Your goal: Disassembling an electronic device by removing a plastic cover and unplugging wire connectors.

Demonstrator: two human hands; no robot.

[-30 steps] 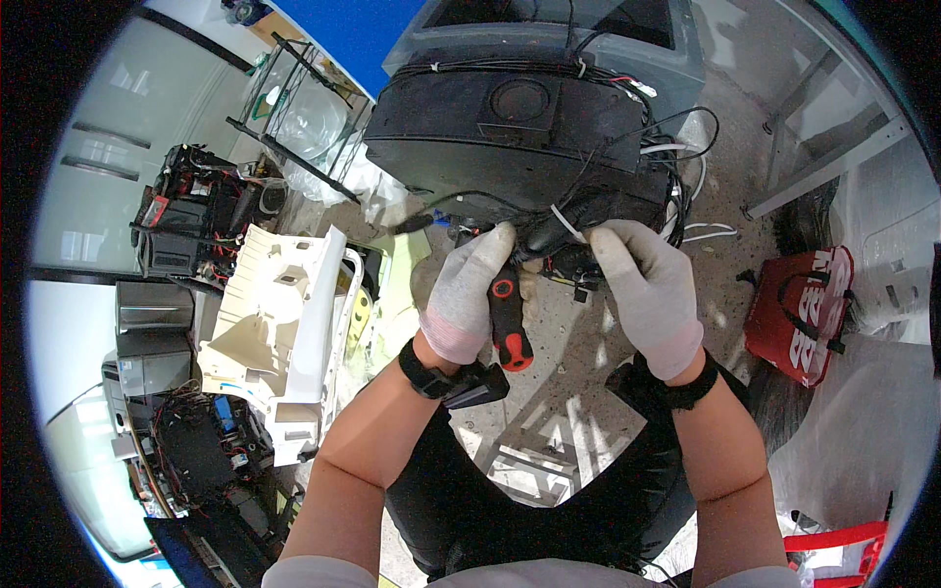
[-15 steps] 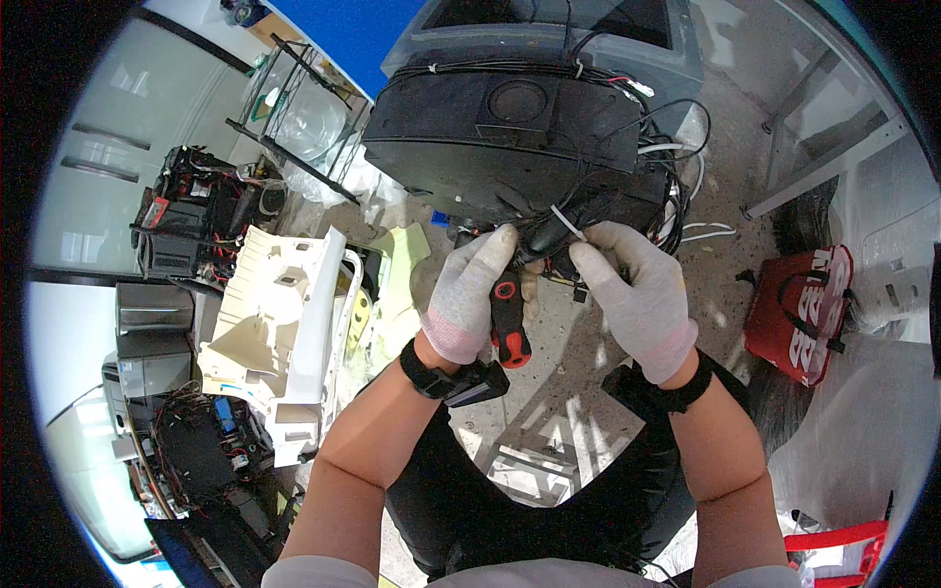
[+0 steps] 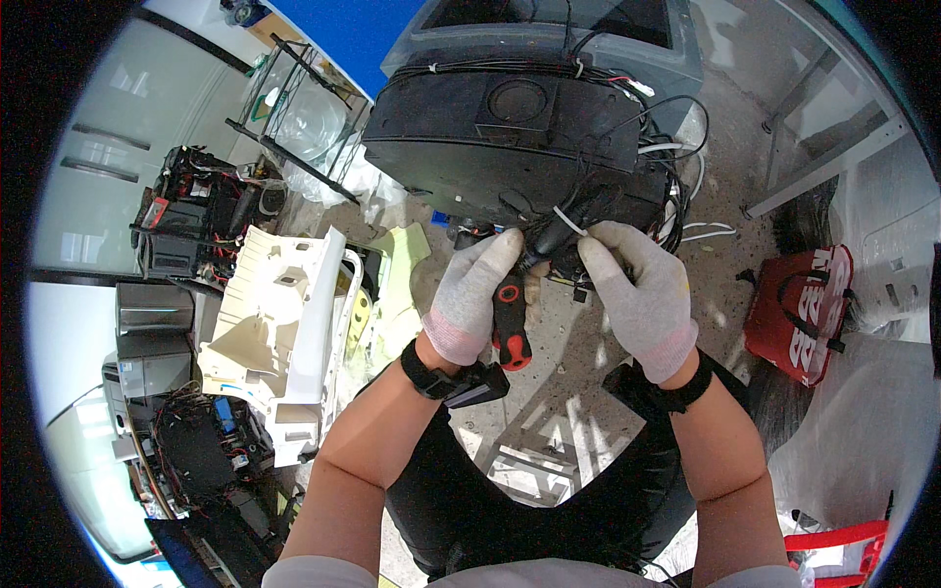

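Note:
My left hand (image 3: 469,302), in a white work glove, is closed around a hand tool with a black-and-red handle (image 3: 511,323); its working end is hidden. Its thumb and forefinger also press against a thick black cable part (image 3: 542,243). A white cable tie (image 3: 568,220) lies across the black cables, and its near end meets the fingertips of my right hand (image 3: 639,294). That gloved hand is closed in a pinch there. Just beyond both hands stands a large black housing (image 3: 421,169) with cables bundled along its top and right side.
Cream plastic molded parts (image 3: 265,323) lie at the left, beside black electronic assemblies (image 3: 191,216). A wire rack (image 3: 294,118) stands at the far left. At the right are a red bag (image 3: 799,309) and a grey metal frame (image 3: 833,167).
Both hands and the cable part have shifted slightly to the right. The white cable tie has moved a little with them; both grips look the same.

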